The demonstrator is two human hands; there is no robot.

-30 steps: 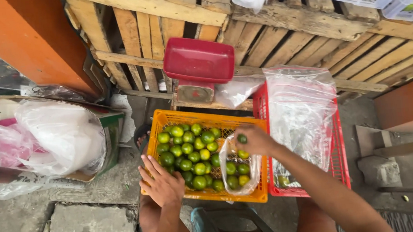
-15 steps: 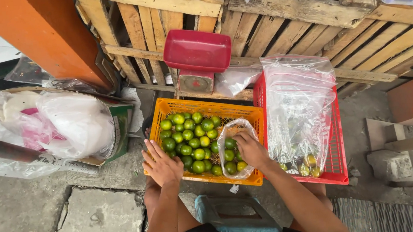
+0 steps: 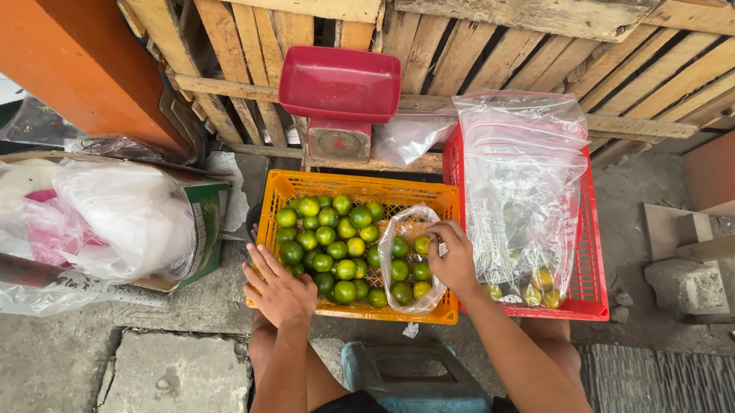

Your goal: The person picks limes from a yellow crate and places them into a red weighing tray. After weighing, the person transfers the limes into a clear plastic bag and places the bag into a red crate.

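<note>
Ground: rough concrete floor [image 3: 62, 366] in front of a wall of wooden pallets [image 3: 494, 36].
Crate: orange crate [image 3: 357, 185] on the ground, about half full of small green limes [image 3: 327, 245].
Left hand: left hand [image 3: 279, 289] lies palm down on the crate's near edge, fingers spread apart and reaching over the limes, gripping nothing; forearm comes straight up from below.
Right hand: right hand [image 3: 454, 259] is curled shut on the rim of a clear plastic bag [image 3: 408, 260], a lime at its fingertips.
Bag: stands inside the crate's right end, partly filled with limes.
Beside: red crate [image 3: 591, 275] with a larger clear bag [image 3: 521, 184]; red scale [image 3: 340, 94] behind.
</note>
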